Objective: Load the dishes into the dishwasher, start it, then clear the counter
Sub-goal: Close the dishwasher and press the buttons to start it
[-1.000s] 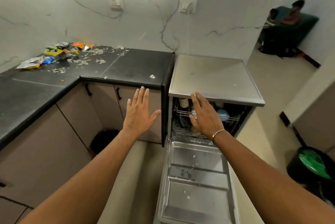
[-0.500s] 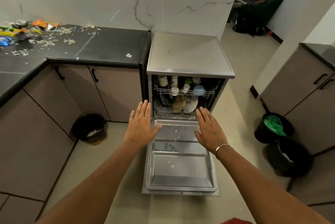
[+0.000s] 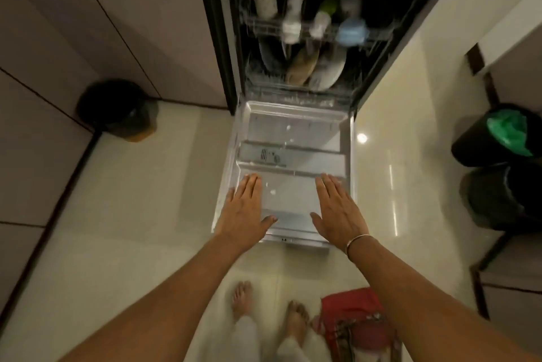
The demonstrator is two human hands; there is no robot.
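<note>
Steel door [image 3: 293, 139] lay open under two flat hands.
Left hand [image 3: 245, 209] and right hand [image 3: 337, 212] spread apart, empty, over its near edge, probably to swing it shut; dishes [image 3: 311, 68] beyond.

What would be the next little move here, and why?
Probably take hold of the lowered dishwasher door at its near edge and swing it up shut. The machine looks loaded, plates below and cups above, and the left hand and right hand are spread flat over that end of the door, holding nothing.
</note>
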